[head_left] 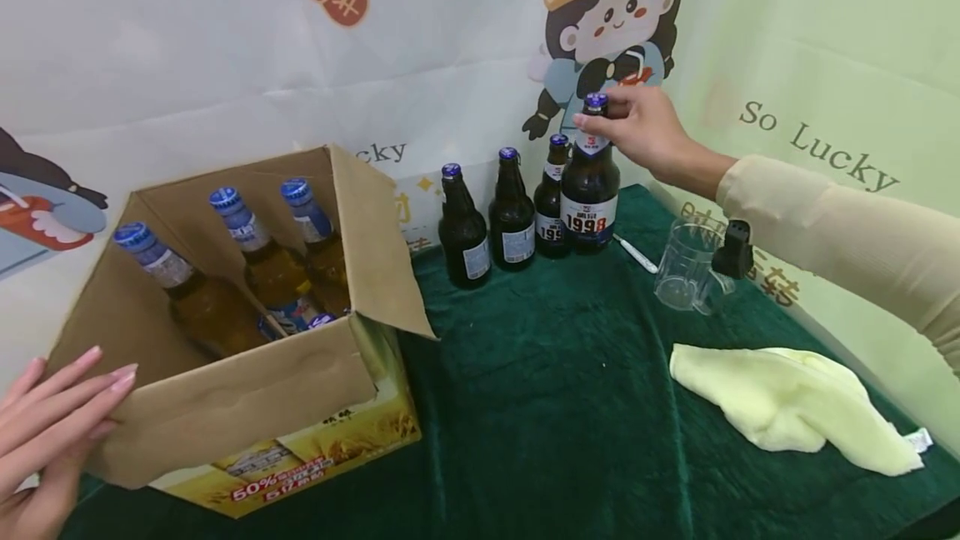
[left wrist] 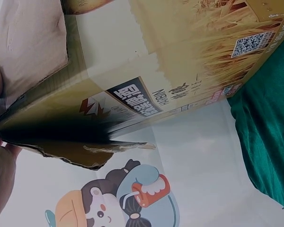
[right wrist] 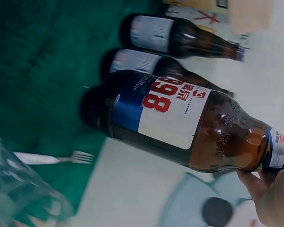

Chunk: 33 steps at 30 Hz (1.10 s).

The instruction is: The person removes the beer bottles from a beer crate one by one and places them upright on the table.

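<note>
My right hand (head_left: 648, 127) grips a brown beer bottle (head_left: 588, 198) by its neck, just below the blue cap. This bottle has a white label reading 1998 and stands upright, overlapping a similar bottle (head_left: 551, 211) behind it. In the right wrist view the held bottle (right wrist: 170, 120) fills the middle, with the hand (right wrist: 277, 194) at its neck. At the left, my left hand (head_left: 56, 432) rests with straight fingers on the near corner of an open cardboard beer box (head_left: 240, 407). Its flap (left wrist: 31, 47) lies beside the fingers in the left wrist view.
Inside the box stand several taller blue-topped bottles (head_left: 281, 273). Two dark bottles (head_left: 463, 232) (head_left: 513, 219) are lined up along the wall. A fork (head_left: 636, 253), a clear glass mug (head_left: 678, 273) and a pale yellow towel (head_left: 795, 398) lie to the right on green cloth (head_left: 540, 407).
</note>
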Each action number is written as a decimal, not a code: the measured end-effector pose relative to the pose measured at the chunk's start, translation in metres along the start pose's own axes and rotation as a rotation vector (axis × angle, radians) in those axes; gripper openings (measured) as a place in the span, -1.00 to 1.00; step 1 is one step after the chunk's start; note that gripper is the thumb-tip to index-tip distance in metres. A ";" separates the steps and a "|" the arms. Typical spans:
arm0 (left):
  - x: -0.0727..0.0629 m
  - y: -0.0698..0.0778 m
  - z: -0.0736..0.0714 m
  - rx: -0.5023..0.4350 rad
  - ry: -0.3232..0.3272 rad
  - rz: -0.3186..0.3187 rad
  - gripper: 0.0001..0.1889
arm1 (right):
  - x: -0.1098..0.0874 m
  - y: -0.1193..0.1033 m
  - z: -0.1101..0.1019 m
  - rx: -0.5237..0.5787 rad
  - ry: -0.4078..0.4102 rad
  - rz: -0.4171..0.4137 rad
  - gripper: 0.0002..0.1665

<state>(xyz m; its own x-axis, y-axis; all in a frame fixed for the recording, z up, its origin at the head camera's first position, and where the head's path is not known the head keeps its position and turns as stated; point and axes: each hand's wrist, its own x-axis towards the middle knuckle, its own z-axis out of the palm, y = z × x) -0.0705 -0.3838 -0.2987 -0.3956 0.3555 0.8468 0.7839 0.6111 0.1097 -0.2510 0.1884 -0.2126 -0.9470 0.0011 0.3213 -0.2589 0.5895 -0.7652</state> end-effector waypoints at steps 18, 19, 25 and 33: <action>0.011 0.012 0.006 -0.009 0.061 0.041 -0.53 | -0.010 0.058 0.034 0.063 -0.098 0.096 -0.56; 0.012 0.013 0.007 -0.003 0.060 0.040 -0.53 | -0.009 0.059 0.035 0.060 -0.099 0.094 -0.56; 0.013 0.015 0.008 0.001 0.057 0.033 -0.54 | -0.012 0.068 0.038 0.047 -0.117 0.106 -0.56; 0.010 0.012 0.006 0.006 0.056 0.042 -0.53 | -0.013 0.073 0.040 0.154 -0.129 0.133 -0.49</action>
<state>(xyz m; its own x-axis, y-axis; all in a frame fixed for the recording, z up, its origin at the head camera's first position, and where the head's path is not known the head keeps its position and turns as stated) -0.0676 -0.3683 -0.2926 -0.3350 0.3406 0.8785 0.7963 0.6007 0.0707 -0.2651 0.1991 -0.2952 -0.9885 -0.0389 0.1460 -0.1474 0.4605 -0.8753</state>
